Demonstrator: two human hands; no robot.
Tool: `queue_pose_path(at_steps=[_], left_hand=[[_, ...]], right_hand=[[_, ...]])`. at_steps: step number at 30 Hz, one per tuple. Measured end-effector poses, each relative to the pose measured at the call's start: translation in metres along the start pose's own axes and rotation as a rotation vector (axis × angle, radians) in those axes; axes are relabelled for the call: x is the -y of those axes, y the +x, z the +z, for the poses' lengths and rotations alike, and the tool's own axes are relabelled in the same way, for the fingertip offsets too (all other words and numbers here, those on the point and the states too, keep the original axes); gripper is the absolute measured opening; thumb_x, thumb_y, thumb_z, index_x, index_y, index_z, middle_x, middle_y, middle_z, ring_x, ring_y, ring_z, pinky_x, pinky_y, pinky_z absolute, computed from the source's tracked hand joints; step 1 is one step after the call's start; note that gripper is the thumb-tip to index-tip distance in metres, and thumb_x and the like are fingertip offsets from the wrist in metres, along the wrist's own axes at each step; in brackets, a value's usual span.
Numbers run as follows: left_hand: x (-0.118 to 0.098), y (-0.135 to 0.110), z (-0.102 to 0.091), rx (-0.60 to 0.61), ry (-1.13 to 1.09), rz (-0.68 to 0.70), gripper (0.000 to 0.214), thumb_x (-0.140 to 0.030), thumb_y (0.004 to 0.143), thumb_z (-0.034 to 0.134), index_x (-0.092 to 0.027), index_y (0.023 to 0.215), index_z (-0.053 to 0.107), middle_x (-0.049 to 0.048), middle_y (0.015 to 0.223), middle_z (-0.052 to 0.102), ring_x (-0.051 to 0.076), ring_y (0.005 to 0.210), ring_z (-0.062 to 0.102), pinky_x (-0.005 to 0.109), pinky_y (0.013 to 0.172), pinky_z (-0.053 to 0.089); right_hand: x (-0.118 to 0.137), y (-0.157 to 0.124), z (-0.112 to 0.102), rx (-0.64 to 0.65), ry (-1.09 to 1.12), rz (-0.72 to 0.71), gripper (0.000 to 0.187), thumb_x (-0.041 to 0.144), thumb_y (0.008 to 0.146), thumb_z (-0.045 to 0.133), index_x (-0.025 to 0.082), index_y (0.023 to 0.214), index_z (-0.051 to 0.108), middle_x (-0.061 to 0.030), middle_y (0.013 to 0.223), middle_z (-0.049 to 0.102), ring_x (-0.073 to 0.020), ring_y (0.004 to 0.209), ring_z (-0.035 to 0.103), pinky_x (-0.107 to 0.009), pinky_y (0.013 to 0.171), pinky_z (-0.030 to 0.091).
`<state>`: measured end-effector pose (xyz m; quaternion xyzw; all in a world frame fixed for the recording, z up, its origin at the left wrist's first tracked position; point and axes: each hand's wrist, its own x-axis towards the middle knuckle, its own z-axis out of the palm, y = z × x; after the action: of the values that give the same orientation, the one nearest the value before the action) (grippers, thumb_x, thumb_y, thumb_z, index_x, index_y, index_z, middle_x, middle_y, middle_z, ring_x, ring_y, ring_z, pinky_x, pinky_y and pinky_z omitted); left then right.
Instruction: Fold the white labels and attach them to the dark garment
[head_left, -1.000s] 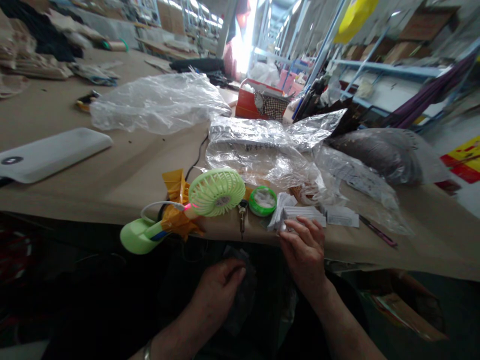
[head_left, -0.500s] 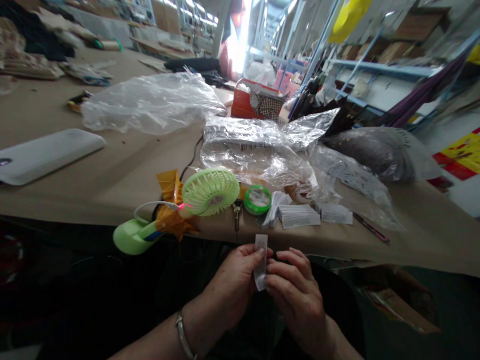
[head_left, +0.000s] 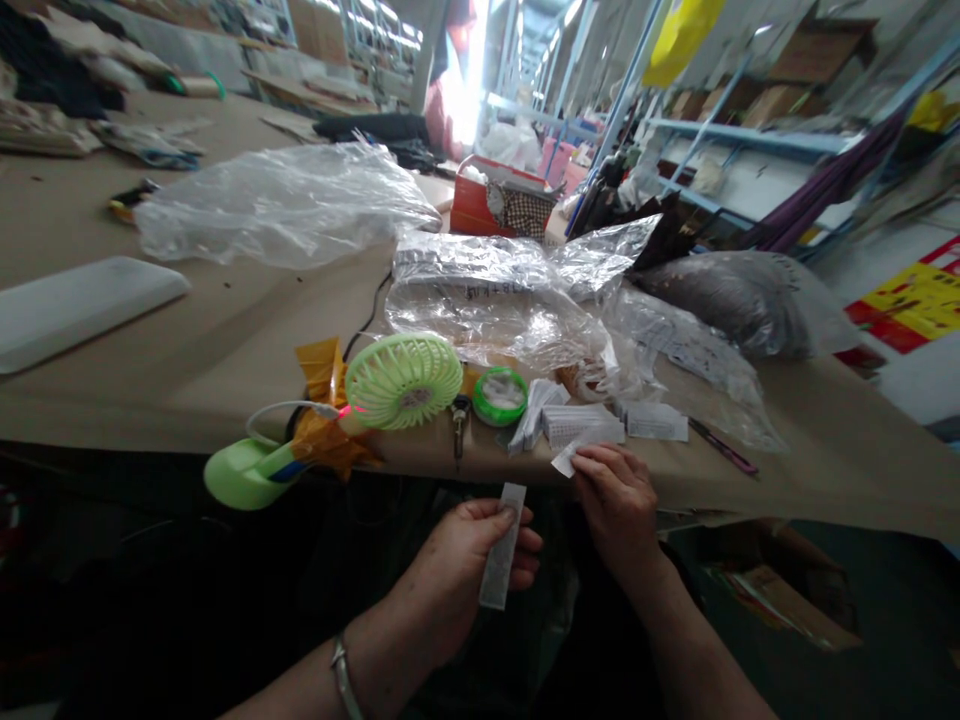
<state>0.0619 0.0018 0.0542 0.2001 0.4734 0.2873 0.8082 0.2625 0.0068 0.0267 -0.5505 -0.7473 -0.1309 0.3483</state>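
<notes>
Head view: the left thumb (head_left: 507,510) presses the top of a narrow paper strip (head_left: 500,547) against the curled fingers, and the strip hangs tilted below the left hand (head_left: 463,570). That hand is held low, just off the table edge, with the forearm coming in from the lower left and a metal bracelet (head_left: 344,679) on the wrist.

The right fingers (head_left: 600,462) lie close together, curved over a white paper slip (head_left: 568,461) at the table edge. The thumb is hidden, so I cannot tell whether they pinch it. The right hand (head_left: 616,510) angles down from the wrist, its forearm rising from the lower right.

Just beyond the slip sit a stack of labels (head_left: 583,425), a folded paper (head_left: 533,416) and a flatter stack (head_left: 656,422). Further left are a green ring (head_left: 499,396) and a green handheld fan (head_left: 403,380) taped down with amber tape (head_left: 326,430). Crumpled plastic bags (head_left: 495,300) lie behind them on the tan table (head_left: 225,350).
</notes>
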Motion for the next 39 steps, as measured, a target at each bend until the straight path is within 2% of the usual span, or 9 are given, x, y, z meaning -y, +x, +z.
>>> queue_pose_path(at_steps=[4, 8, 11, 18, 22, 26, 30, 33, 39], left_hand=[[-0.006, -0.003, 0.005, 0.044, -0.036, -0.042, 0.014, -0.02, 0.082, 0.055, -0.009, 0.085, 0.062, 0.0084, 0.068, 0.067, 0.013, 0.053, 0.061, 0.026, 0.054, 0.05], [-0.004, -0.001, 0.005, 0.159, -0.149, -0.013, 0.012, -0.017, 0.075, 0.062, -0.007, 0.081, 0.066, 0.0063, 0.067, 0.066, 0.012, 0.054, 0.059, 0.022, 0.052, 0.047], [0.002, 0.001, 0.003, 0.233, -0.243, 0.012, 0.013, -0.019, 0.069, 0.069, -0.007, 0.076, 0.068, 0.0052, 0.067, 0.066, 0.009, 0.054, 0.057, 0.018, 0.049, 0.04], [0.005, -0.003, 0.002, 0.209, -0.235, 0.023, 0.017, -0.019, 0.065, 0.074, -0.007, 0.076, 0.067, 0.0055, 0.068, 0.065, 0.008, 0.055, 0.058, 0.015, 0.048, 0.039], [0.003, -0.006, 0.001, 0.152, -0.165, -0.021, 0.02, -0.025, 0.07, 0.072, -0.01, 0.08, 0.063, 0.0047, 0.065, 0.065, 0.011, 0.053, 0.06, 0.021, 0.05, 0.046], [0.008, 0.0, -0.004, 0.111, -0.073, -0.054, 0.025, -0.032, 0.072, 0.07, -0.011, 0.082, 0.061, 0.006, 0.063, 0.067, 0.016, 0.054, 0.063, 0.026, 0.052, 0.05], [0.017, 0.009, -0.007, 0.153, -0.09, -0.063, 0.03, -0.036, 0.068, 0.074, -0.011, 0.078, 0.061, 0.0053, 0.06, 0.067, 0.016, 0.051, 0.061, 0.026, 0.048, 0.049], [0.02, 0.012, -0.008, 0.173, -0.108, -0.059, 0.03, -0.036, 0.067, 0.075, -0.011, 0.077, 0.061, 0.005, 0.058, 0.066, 0.014, 0.049, 0.06, 0.025, 0.048, 0.048], [0.022, 0.014, -0.013, 0.127, -0.064, -0.072, 0.034, -0.038, 0.063, 0.077, -0.011, 0.077, 0.062, 0.0054, 0.058, 0.066, 0.016, 0.05, 0.061, 0.026, 0.047, 0.049]], right_hand=[[0.013, -0.003, -0.007, -0.061, 0.189, 0.019, 0.013, 0.014, 0.086, 0.055, 0.022, 0.089, 0.066, -0.0048, 0.091, 0.067, -0.0216, 0.097, 0.058, -0.041, 0.085, 0.047], [0.046, -0.01, -0.017, 0.054, 0.393, -0.134, 0.016, 0.012, 0.085, 0.056, 0.024, 0.09, 0.065, -0.0034, 0.09, 0.067, -0.0214, 0.1, 0.057, -0.042, 0.087, 0.047], [0.065, -0.014, -0.018, 0.153, 0.396, -0.239, 0.018, 0.013, 0.086, 0.053, 0.025, 0.088, 0.066, -0.0015, 0.087, 0.068, -0.0195, 0.098, 0.059, -0.042, 0.093, 0.043], [0.076, -0.018, -0.016, 0.171, 0.424, -0.23, 0.018, 0.012, 0.087, 0.05, 0.023, 0.089, 0.065, -0.0018, 0.085, 0.068, -0.0187, 0.099, 0.059, -0.04, 0.094, 0.043], [0.047, -0.019, -0.026, 0.148, 0.362, -0.174, 0.034, 0.015, 0.087, 0.053, 0.022, 0.12, 0.052, -0.008, 0.107, 0.063, -0.0244, 0.113, 0.051, -0.044, 0.092, 0.047], [-0.016, -0.016, -0.037, 0.018, -0.048, 0.066, 0.049, 0.034, 0.091, 0.049, 0.015, 0.135, 0.038, -0.0169, 0.124, 0.051, -0.0314, 0.121, 0.043, -0.054, 0.097, 0.039], [-0.062, -0.017, -0.04, 0.14, -0.401, 0.126, 0.061, 0.051, 0.09, 0.043, 0.011, 0.134, 0.039, -0.0205, 0.132, 0.046, -0.0382, 0.123, 0.039, -0.058, 0.094, 0.037], [-0.071, -0.021, -0.04, 0.238, -0.416, 0.102, 0.051, 0.047, 0.09, 0.045, 0.014, 0.129, 0.046, -0.016, 0.13, 0.05, -0.0357, 0.12, 0.044, -0.055, 0.094, 0.038], [-0.076, -0.022, -0.044, 0.152, -0.203, 0.129, 0.043, 0.05, 0.085, 0.054, 0.016, 0.112, 0.055, -0.0136, 0.111, 0.06, -0.0283, 0.106, 0.054, -0.045, 0.09, 0.044]])
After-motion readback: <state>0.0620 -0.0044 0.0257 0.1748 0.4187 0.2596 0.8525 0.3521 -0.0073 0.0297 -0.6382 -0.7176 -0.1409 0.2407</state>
